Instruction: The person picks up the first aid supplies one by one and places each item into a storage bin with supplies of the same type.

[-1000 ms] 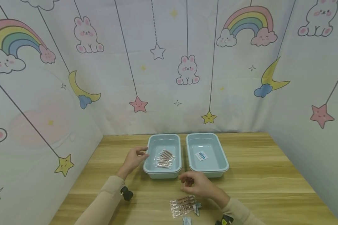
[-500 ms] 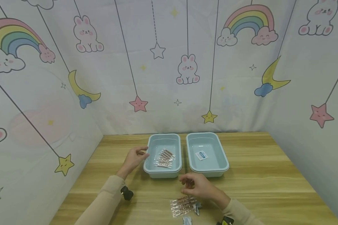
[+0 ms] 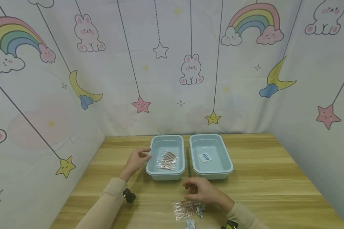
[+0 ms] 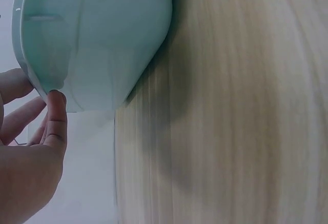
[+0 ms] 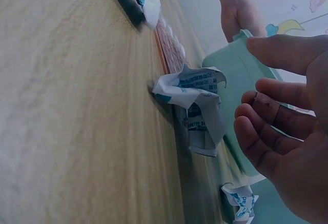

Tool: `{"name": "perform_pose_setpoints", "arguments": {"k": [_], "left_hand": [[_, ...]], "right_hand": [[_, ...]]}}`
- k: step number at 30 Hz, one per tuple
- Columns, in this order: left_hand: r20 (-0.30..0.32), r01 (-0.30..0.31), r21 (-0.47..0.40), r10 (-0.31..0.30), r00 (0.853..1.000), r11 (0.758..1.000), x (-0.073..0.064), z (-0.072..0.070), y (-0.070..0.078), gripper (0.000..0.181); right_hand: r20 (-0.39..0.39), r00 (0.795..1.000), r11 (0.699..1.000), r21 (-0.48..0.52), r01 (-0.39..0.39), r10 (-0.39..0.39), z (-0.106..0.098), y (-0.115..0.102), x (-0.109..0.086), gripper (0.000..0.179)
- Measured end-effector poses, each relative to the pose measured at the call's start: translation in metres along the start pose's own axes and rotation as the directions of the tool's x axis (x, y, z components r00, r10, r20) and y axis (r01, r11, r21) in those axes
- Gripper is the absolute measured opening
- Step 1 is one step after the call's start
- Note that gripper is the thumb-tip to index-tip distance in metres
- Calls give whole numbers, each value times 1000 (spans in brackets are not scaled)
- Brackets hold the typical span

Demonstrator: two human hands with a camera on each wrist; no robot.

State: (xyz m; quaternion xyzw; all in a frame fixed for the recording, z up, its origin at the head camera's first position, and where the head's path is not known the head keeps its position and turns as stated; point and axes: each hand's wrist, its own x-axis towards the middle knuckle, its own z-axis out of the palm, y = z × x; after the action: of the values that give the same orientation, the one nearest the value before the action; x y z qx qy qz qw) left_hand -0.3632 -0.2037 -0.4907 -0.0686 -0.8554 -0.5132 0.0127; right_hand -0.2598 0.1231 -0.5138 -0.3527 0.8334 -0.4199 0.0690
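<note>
My left hand (image 3: pixel 136 162) touches the left rim of a light blue bin (image 3: pixel 164 176), thumb and fingertips at its edge in the left wrist view. Inside that bin lie several slim brown sticks in clear wrappers (image 3: pixel 167 161). My right hand (image 3: pixel 203 190) hovers in front of the bins, fingers loosely bent, holding nothing. Just below it on the table are more wrapped sticks (image 3: pixel 184 210) in a row. Crumpled white packets with blue print (image 3: pixel 190 224) lie close by; the right wrist view shows a standing packet (image 5: pixel 197 106) near my fingers.
A second light blue bin (image 3: pixel 212 176) stands to the right with one flat white-and-blue packet (image 3: pixel 205 157) in it. Both bins sit on a wood-grain table (image 3: pixel 261 178). A patterned cloth backdrop (image 3: pixel 172 121) rises behind and at both sides.
My right hand has drawn back slightly toward the wrapped sticks on the table and covers a little more of them. The left hand stays at the rim.
</note>
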Motion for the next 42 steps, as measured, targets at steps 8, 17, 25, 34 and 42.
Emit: {"name": "perform_pose_setpoints", "arguments": {"k": [8, 17, 25, 34, 42], "left_hand": [[5, -2, -1, 2, 1000, 1000, 1, -1, -1, 43], [5, -9, -11, 9, 1000, 1000, 1, 1, -3, 43], [4, -14, -19, 14, 1000, 1000, 1, 1, -2, 42], [-1, -10, -26, 10, 1000, 1000, 2, 1, -4, 43], [-8, -6, -14, 6, 1000, 1000, 2, 2, -4, 42]], "right_hand": [[58, 998, 999, -54, 4, 0, 2, 6, -1, 43], [93, 995, 998, -59, -28, 33, 2, 8, -4, 39], [111, 994, 995, -101, 14, -2, 2, 5, -6, 39], [162, 986, 974, -215, 76, -41, 1, 9, -6, 39], [185, 978, 953, -264, 147, -100, 2, 7, -5, 21]]}}
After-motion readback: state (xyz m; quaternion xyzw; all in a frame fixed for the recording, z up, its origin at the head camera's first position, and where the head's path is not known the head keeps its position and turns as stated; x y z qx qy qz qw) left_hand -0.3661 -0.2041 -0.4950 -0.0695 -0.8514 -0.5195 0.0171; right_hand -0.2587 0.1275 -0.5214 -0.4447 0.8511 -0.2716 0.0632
